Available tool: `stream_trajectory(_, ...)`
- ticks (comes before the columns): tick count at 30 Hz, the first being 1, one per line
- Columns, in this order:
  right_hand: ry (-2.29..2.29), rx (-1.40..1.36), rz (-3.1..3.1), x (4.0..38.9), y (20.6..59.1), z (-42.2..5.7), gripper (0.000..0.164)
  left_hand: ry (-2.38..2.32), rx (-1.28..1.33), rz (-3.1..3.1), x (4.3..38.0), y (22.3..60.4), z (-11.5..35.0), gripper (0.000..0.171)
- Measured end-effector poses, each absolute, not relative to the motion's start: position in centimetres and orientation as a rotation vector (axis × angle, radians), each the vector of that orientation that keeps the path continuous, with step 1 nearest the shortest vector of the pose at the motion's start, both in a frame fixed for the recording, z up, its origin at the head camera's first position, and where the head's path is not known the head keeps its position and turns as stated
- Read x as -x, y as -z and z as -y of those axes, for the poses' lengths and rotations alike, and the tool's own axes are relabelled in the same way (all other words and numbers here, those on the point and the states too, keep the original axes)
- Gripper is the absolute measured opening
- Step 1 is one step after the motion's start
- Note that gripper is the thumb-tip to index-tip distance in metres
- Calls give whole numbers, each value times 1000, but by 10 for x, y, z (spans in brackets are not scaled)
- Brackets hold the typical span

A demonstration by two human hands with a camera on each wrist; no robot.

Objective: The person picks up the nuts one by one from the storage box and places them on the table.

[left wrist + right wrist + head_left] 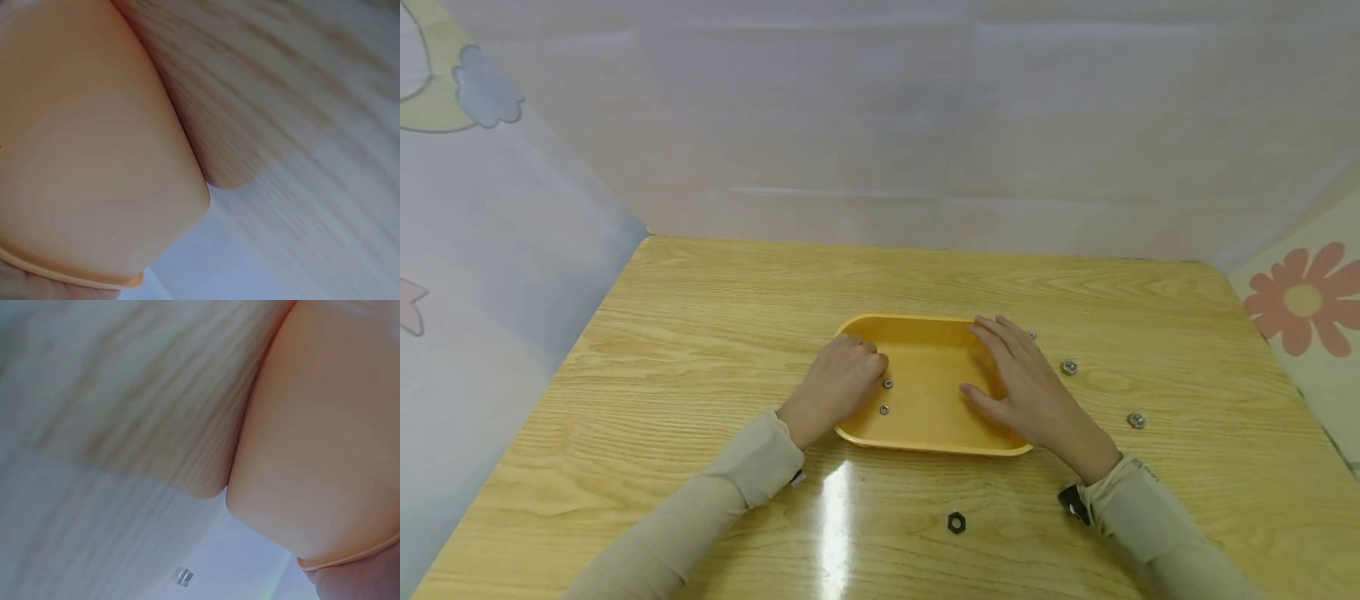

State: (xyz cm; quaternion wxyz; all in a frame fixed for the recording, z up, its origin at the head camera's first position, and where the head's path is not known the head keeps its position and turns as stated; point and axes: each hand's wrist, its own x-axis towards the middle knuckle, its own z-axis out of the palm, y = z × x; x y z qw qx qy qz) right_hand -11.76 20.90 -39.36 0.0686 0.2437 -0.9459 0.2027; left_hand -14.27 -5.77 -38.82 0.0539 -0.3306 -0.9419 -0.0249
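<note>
A shallow yellow tray sits on the wooden table, and two small metal nuts lie on its floor toward the left. My left hand is over the tray's left rim with its fingers curled, close beside the upper nut. Whether anything is inside those fingers is hidden. Across the right rim lies my right hand, thumb and fingers spread over the tray's inside, holding nothing visible. Both wrist views mostly show the tray's outer walls.
Right of the tray, larger metal nuts lie on the table, with a small piece near the right fingers. A black hex nut is in front. A pale cloth wall stands behind.
</note>
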Motion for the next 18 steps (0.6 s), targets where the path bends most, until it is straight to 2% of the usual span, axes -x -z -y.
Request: stream_trajectory(18, -596, -733, 2844, 117, 393, -208, 81, -11, 1023, 2842, 144, 390, 58, 14)
